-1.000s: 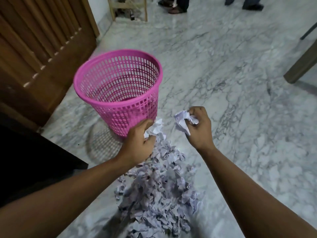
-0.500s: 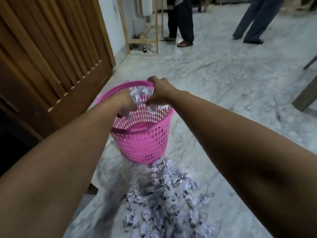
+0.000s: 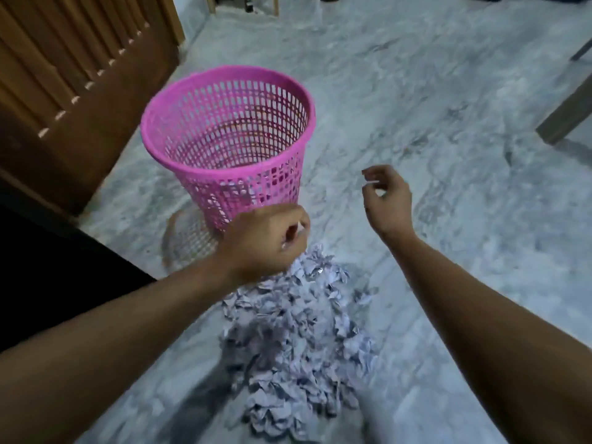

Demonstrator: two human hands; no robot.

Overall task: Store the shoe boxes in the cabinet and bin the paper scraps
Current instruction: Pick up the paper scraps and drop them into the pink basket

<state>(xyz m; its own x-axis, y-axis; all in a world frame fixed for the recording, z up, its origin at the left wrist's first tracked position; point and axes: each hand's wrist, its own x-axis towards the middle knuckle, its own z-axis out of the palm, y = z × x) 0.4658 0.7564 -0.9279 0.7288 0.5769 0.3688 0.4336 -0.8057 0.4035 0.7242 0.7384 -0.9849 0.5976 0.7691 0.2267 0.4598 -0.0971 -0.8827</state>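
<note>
Flanking pink bin [image 3: 179, 149], wooden door [image 3: 64, 75], marble floor [image 3: 448, 123]

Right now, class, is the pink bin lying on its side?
No, the pink bin stands upright on the marble floor, its open rim facing up, just beyond the heap of paper scraps.
</note>
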